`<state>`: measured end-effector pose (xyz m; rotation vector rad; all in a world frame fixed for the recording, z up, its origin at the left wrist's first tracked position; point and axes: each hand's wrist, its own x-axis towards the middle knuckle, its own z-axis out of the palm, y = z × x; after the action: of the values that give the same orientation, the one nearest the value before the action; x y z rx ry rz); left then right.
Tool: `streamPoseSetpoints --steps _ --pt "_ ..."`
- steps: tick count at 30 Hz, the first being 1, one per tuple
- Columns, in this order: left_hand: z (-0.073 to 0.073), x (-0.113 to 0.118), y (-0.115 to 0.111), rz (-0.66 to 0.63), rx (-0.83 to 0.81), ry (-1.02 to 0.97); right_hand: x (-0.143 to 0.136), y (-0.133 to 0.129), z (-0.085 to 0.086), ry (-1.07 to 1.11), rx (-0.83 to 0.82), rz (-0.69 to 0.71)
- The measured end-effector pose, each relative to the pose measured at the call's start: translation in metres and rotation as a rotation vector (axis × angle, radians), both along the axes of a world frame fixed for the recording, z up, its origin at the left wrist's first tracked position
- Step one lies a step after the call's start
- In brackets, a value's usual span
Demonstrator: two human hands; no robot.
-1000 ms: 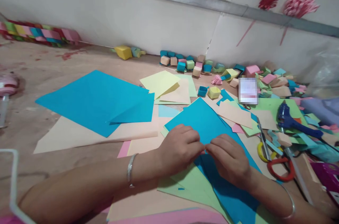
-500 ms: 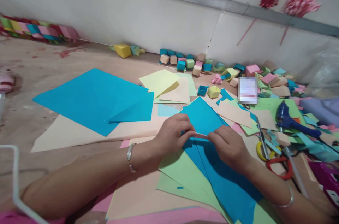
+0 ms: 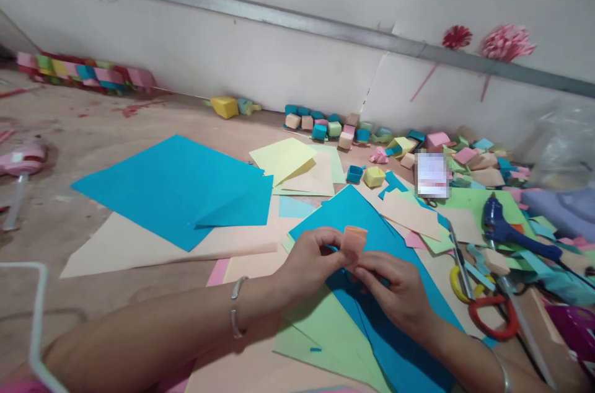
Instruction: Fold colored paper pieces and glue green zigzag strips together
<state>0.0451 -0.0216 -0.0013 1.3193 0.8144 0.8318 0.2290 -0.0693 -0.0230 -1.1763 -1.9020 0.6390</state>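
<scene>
Head view: two bare hands meet over a blue sheet (image 3: 346, 210), fingertips close together.
Left grip (image 3: 312, 260): thumb and fingers pinching the small paper piece (image 3: 355, 239) from its left side.
Right grip (image 3: 397, 287): thumb and fingertips pinched on its lower end.
Small paper piece: held between both hands, raised above the blue sheet; peach-orange, short and folded, standing roughly upright, layered edges showing along the top, its lower end hidden by fingers.
Under the grip: the blue sheet lies slanted, partly over green paper (image 3: 334, 337).
Left of the grip: a wide blue square (image 3: 171, 188) with one corner folded over.
Beyond the grip: a blue box (image 3: 355, 173) just beside a yellow box (image 3: 374, 176), both tiny and open-topped.
Right of the grip: scissors (image 3: 474, 313) and a blue glue gun (image 3: 499, 219).
Writing: print on the white card (image 3: 432, 175), beyond the right grip, is blurred past reading.
</scene>
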Motion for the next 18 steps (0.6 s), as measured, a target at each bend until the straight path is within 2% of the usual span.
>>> streamPoseSetpoints --steps 2,6,9,11,15,18 --pt "-0.003 -0.004 0.001 0.027 0.163 0.171 0.002 0.001 0.001 -0.052 0.066 0.013" --pt "-0.009 -0.01 0.002 -0.06 0.472 0.508 0.008 0.003 0.008 0.004 0.132 -0.098" --pt "-0.01 -0.011 -0.001 -0.094 0.63 0.63 0.012 0.003 0.013 0.001 0.148 -0.113" --pt "-0.007 -0.011 -0.001 -0.053 0.603 0.603 0.012 0.004 0.016 -0.001 0.108 -0.139" --pt "-0.002 -0.012 0.007 0.109 0.329 0.406 0.012 0.01 0.018 0.012 -0.143 -0.202" --pt "-0.005 -0.013 0.014 0.161 0.201 0.317 0.011 0.014 0.017 -0.013 -0.273 -0.198"
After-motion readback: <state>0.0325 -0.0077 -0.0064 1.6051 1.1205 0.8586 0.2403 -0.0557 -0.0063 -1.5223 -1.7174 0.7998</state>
